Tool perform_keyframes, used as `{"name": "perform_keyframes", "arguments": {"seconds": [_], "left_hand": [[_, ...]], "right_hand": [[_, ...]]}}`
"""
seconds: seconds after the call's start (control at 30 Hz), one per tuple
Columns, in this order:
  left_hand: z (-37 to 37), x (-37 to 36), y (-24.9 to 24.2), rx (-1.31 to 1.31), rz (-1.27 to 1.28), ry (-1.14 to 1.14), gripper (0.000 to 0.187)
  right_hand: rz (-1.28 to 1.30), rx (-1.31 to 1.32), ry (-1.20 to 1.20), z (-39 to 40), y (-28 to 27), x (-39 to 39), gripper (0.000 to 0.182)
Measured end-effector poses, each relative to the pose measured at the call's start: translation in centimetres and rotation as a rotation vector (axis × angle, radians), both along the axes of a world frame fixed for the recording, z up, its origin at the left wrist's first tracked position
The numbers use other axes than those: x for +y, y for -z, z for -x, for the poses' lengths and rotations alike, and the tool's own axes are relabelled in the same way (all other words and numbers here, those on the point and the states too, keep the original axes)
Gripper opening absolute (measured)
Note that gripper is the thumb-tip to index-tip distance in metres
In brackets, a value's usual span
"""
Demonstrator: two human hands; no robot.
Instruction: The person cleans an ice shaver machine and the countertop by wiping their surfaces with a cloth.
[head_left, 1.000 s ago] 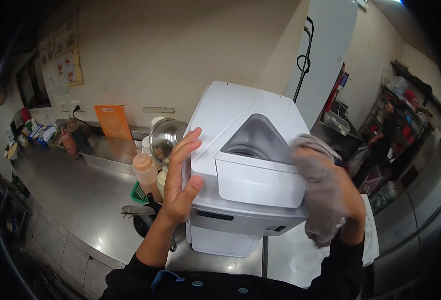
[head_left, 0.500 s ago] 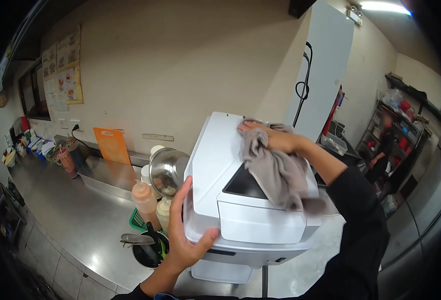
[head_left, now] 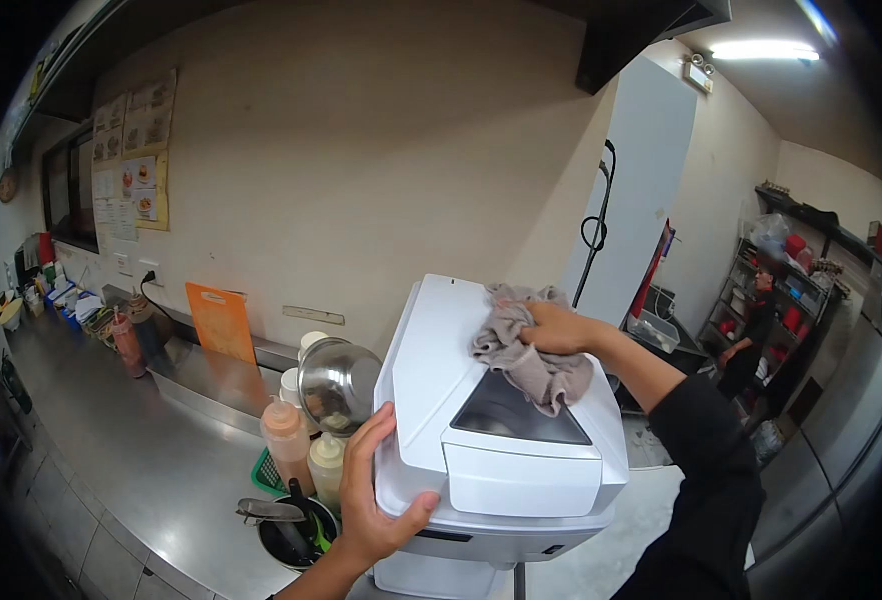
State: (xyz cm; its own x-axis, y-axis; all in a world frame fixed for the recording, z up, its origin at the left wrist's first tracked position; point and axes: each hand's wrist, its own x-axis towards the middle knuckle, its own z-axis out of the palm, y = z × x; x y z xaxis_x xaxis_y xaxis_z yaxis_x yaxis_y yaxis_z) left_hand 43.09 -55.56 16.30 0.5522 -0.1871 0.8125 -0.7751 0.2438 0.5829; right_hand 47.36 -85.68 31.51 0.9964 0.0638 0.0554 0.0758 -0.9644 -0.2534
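Note:
A white appliance (head_left: 421, 350) with a dark panel (head_left: 521, 412) in its sloped lid stands in front of me. My right hand (head_left: 559, 328) grips a bunched grey cloth (head_left: 526, 362), which rests on the lid and overlaps the top of the dark panel. Its fingers are partly hidden in the folds. At the left side of the appliance, my left hand (head_left: 376, 495) rests with thumb and fingers spread against the casing, holding no loose object.
Squeeze bottles (head_left: 286, 440), a metal bowl (head_left: 339, 375) and a black container of utensils (head_left: 296, 535) stand left of the appliance on the steel counter (head_left: 201, 480). An orange board (head_left: 221, 320) leans near the wall. Another person (head_left: 751, 330) stands at the right, by shelves.
The cloth has bunched up under my right hand and no longer hangs over the lid's right front, so more of the dark panel shows. The view has tilted up slightly.

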Motion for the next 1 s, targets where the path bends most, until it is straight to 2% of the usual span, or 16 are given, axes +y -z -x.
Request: {"name": "perform_keyframes", "arguments": {"seconds": [0.1, 0.17, 0.33, 0.43, 0.47, 0.5, 0.57, 0.6, 0.73, 0.8, 0.9, 1.0], "left_hand": [[0.2, -0.1, -0.1, 0.03, 0.018, 0.006, 0.073], [0.1, -0.2, 0.0, 0.027, 0.017, 0.003, 0.073], [0.0, -0.1, 0.0, 0.02, 0.016, 0.004, 0.073], [0.1, -0.1, 0.0, 0.033, 0.016, 0.011, 0.073], [0.1, -0.1, -0.1, 0.036, 0.023, 0.024, 0.073], [0.1, -0.1, -0.1, 0.037, 0.03, 0.036, 0.073], [-0.1, -0.1, -0.1, 0.035, 0.034, 0.033, 0.073], [0.0, 0.0, -0.1, 0.042, 0.031, 0.033, 0.072], [0.0, -0.1, -0.1, 0.05, 0.05, 0.039, 0.072], [-0.4, -0.1, 0.4, 0.042, 0.02, 0.046, 0.076], [-0.4, -0.3, 1.0, 0.079, 0.014, 0.086, 0.082], [-0.3, -0.5, 0.7, 0.106, 0.064, 0.095, 0.086]], "right_hand": [[0.099, -0.064, -0.01, 0.2, 0.1, -0.4, 0.051], [0.147, 0.089, 0.068, -0.2, -2.2, 1.5, 0.05], [0.35, 0.046, 0.189, -5.4, -2.6, 1.6, 0.06], [0.361, 0.171, 0.257, -6.9, -3.9, 3.3, 0.06], [0.229, 0.255, 0.277, -8.4, -3.1, 2.3, 0.055], [0.228, 0.252, 0.274, -9.4, -2.0, 1.7, 0.055], [-0.235, 0.278, 0.199, -11.2, -0.4, 1.2, 0.055], [-0.145, 0.267, 0.197, -12.1, -0.4, 1.8, 0.052], [-0.117, 0.201, 0.074, -15.8, 1.4, 3.2, 0.058], [0.029, 0.004, -0.021, -17.9, 2.9, 3.3, 0.06], [0.011, 0.016, 0.002, -14.5, 1.6, 6.3, 0.059], [0.046, 0.012, -0.194, -11.8, 1.8, 7.8, 0.048]]}}
